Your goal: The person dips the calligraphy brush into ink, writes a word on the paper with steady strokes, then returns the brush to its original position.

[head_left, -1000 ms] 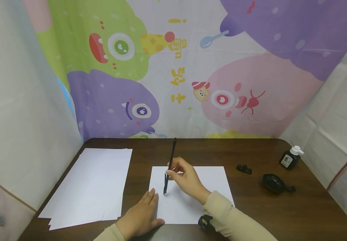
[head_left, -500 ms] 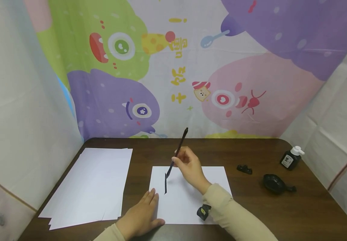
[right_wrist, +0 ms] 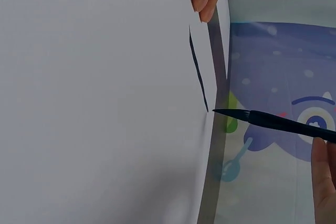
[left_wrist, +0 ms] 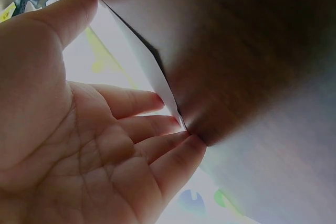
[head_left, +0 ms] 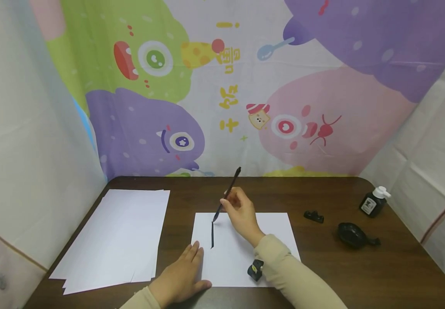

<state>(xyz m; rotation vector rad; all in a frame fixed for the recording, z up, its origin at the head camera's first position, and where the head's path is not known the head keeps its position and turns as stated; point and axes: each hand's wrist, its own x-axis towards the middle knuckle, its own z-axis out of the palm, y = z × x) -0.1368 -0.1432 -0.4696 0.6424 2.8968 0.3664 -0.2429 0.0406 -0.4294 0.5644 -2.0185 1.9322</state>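
My right hand [head_left: 242, 213] pinches a dark writing brush [head_left: 228, 191] partway along its handle, the brush leaning up and to the right. Its pointed tip [right_wrist: 220, 110] is right by the upper end of a black ink stroke [head_left: 212, 235]. That stroke runs up and down near the left side of a white sheet of paper [head_left: 242, 262]. My left hand [head_left: 180, 274] lies at the sheet's lower left edge, fingers extended. In the left wrist view its fingertips [left_wrist: 191, 145] and thumb meet the paper's edge and the table.
A stack of white paper [head_left: 114, 236] lies on the left of the brown table [head_left: 323, 274]. To the right are a small black brush rest [head_left: 313, 216], a black ink dish [head_left: 351, 235] and an ink bottle [head_left: 374, 201] with a white cap. A patterned curtain [head_left: 230, 163] hangs behind.
The brush tip has gone from the stroke's lower end to its upper end, and the black line now shows. My right hand has shifted up and slightly right. The left hand stays put.
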